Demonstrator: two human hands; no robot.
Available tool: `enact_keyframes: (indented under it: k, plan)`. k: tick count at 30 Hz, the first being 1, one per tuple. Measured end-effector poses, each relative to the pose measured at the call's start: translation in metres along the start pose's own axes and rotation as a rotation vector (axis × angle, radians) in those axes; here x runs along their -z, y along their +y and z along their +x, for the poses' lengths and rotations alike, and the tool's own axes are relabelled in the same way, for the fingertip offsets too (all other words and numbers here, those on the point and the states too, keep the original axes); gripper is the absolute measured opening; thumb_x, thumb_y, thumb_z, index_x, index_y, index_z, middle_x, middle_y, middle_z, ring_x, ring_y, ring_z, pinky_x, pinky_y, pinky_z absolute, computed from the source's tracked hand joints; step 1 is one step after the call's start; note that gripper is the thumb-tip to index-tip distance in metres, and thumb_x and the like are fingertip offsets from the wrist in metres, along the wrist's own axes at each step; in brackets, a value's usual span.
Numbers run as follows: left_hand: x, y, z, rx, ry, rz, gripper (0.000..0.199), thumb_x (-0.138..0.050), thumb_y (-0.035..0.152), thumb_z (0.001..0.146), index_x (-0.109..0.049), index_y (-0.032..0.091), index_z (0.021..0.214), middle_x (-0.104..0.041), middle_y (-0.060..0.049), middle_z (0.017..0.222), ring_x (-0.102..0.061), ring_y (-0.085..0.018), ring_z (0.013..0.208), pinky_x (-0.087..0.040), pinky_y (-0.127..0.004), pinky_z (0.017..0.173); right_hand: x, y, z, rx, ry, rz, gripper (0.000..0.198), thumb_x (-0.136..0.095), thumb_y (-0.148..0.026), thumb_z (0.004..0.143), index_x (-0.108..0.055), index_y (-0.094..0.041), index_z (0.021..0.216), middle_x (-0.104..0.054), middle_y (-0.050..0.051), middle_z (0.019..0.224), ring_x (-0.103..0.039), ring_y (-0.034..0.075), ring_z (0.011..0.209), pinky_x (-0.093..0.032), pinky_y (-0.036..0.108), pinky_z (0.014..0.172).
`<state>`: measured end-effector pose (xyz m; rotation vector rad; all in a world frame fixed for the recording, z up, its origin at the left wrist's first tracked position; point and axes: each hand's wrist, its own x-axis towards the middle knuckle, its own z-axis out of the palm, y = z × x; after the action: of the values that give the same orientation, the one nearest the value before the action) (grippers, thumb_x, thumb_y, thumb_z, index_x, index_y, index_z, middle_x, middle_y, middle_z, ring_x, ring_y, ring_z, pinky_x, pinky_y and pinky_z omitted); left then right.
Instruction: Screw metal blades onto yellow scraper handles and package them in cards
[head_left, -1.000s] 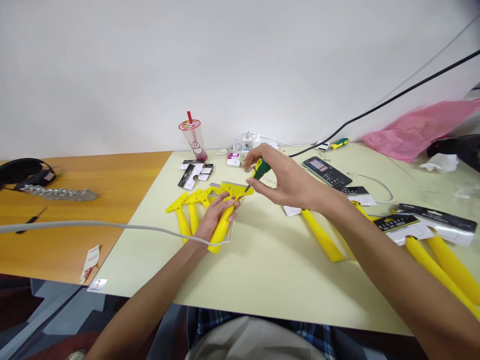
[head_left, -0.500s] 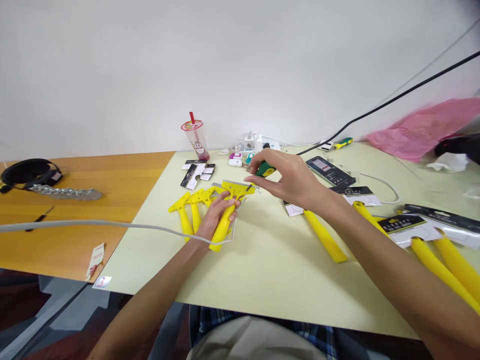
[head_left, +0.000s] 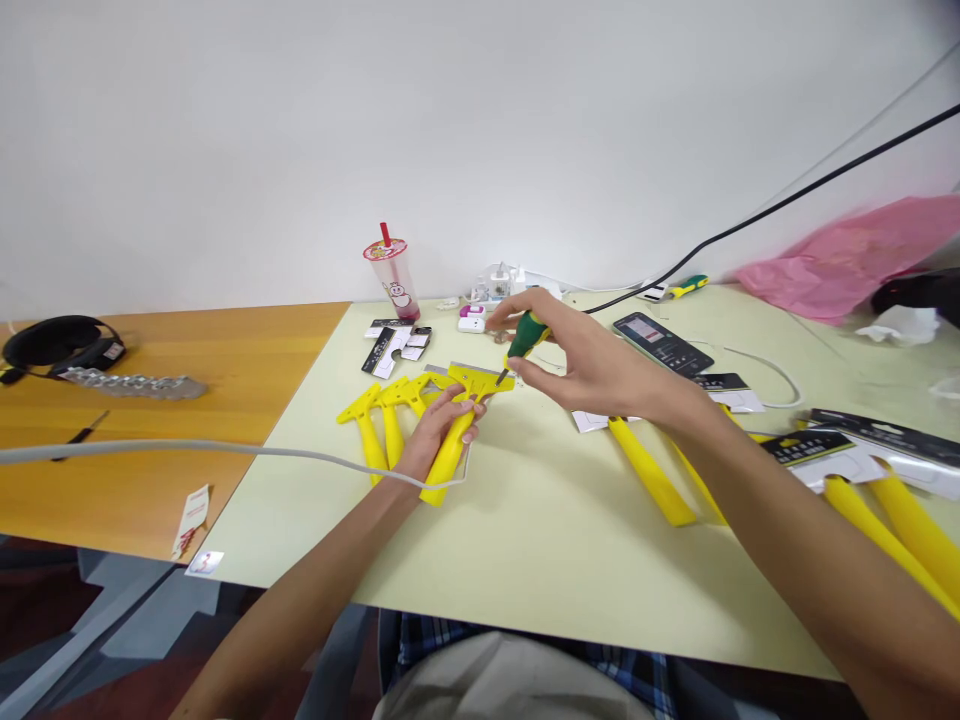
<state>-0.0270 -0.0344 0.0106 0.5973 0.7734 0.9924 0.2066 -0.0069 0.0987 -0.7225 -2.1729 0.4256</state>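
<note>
My left hand (head_left: pixel 442 428) is closed around a yellow scraper (head_left: pixel 448 460), whose wide head with a metal blade edge points away from me. A screwdriver (head_left: pixel 527 336) with a green and yellow handle stands tilted, its tip at the right side of the scraper's head. My right hand (head_left: pixel 574 345) is about the screwdriver's handle, index finger and thumb loosely spread on either side of it. Left of my left hand lie several more yellow scrapers (head_left: pixel 367 425) in a row. Small bits, too small to name, lie just beyond the held scraper's head.
A drink cup (head_left: pixel 395 280) with a red straw stands near the wall, by black and white cards (head_left: pixel 382 350). To the right lie a phone (head_left: pixel 664 343), packaged yellow-handled scrapers (head_left: pixel 892 520) and a pink bag (head_left: pixel 840 260). A grey cable (head_left: pixel 300 455) crosses in front of my left wrist.
My right hand's fingers have loosened and spread on the screwdriver, showing more of its green handle. The screwdriver tip stays at the scraper's head. My left hand has barely moved.
</note>
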Motion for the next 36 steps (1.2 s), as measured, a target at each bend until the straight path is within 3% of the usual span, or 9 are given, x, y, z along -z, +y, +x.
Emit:
enact_keyframes:
  k: [4,10,17,21,25,31,36]
  plan:
    - [-0.002,0.003,0.002,-0.069,0.047,-0.105,0.056,-0.085,0.013,0.074,-0.048,0.025,0.114,-0.069,-0.002,0.098,-0.065,-0.007,0.07,-0.043,-0.011,0.051,-0.001,-0.002,-0.001,-0.009,0.073,0.041,0.02,-0.07,-0.037,0.103,-0.065,-0.028,0.12,-0.079,0.007,0.115,-0.077,0.024,0.102,-0.065,0.04,0.088]
    - [0.008,0.001,0.004,-0.043,0.028,-0.031,0.055,-0.087,0.02,0.076,-0.049,0.026,0.116,-0.067,0.001,0.095,-0.055,-0.005,0.056,-0.043,-0.014,0.048,-0.008,0.006,0.0,0.058,0.23,-0.111,0.041,-0.079,-0.06,0.094,-0.067,-0.023,0.108,-0.079,0.006,0.096,-0.07,0.021,0.077,-0.06,0.036,0.07]
    - [0.001,0.002,0.003,-0.098,0.076,-0.114,0.056,-0.086,0.012,0.072,-0.053,0.025,0.115,-0.067,-0.002,0.103,-0.069,-0.01,0.083,-0.044,-0.012,0.051,-0.006,0.009,0.0,-0.013,0.26,-0.101,0.058,-0.084,-0.076,0.079,-0.064,-0.024,0.094,-0.071,0.001,0.08,-0.054,0.016,0.062,-0.053,0.032,0.06]
    - [-0.002,0.003,0.002,-0.111,0.084,-0.095,0.055,-0.088,0.014,0.071,-0.055,0.025,0.114,-0.066,-0.001,0.103,-0.069,-0.01,0.083,-0.045,-0.013,0.051,-0.007,0.004,0.001,0.013,0.285,-0.067,0.053,-0.083,-0.072,0.083,-0.066,-0.024,0.1,-0.074,0.004,0.089,-0.065,0.02,0.071,-0.058,0.035,0.065]
    - [-0.002,0.005,0.001,-0.189,0.069,-0.064,0.055,-0.092,0.017,0.072,-0.058,0.024,0.114,-0.066,-0.001,0.104,-0.07,-0.01,0.087,-0.044,-0.014,0.052,-0.012,-0.004,-0.001,0.077,0.336,-0.112,0.038,-0.079,-0.058,0.095,-0.069,-0.026,0.112,-0.079,0.007,0.104,-0.075,0.025,0.089,-0.062,0.041,0.082]
    - [-0.009,0.012,-0.005,-0.355,0.068,0.055,0.049,-0.094,0.025,0.075,-0.062,0.022,0.112,-0.068,-0.004,0.104,-0.07,-0.014,0.089,-0.044,-0.019,0.051,-0.031,-0.008,-0.006,0.236,0.344,-0.152,0.03,-0.079,-0.037,0.099,-0.063,-0.033,0.124,-0.081,0.003,0.11,-0.079,0.025,0.097,-0.063,0.041,0.087]
    - [-0.012,0.01,-0.006,-0.47,0.076,0.195,0.048,-0.095,0.036,0.076,-0.061,0.023,0.108,-0.07,-0.005,0.106,-0.072,-0.019,0.091,-0.041,-0.021,0.047,-0.039,-0.029,-0.004,0.086,0.453,0.038,0.023,-0.072,-0.03,0.103,-0.059,-0.034,0.122,-0.077,0.004,0.112,-0.078,0.028,0.105,-0.063,0.05,0.098]
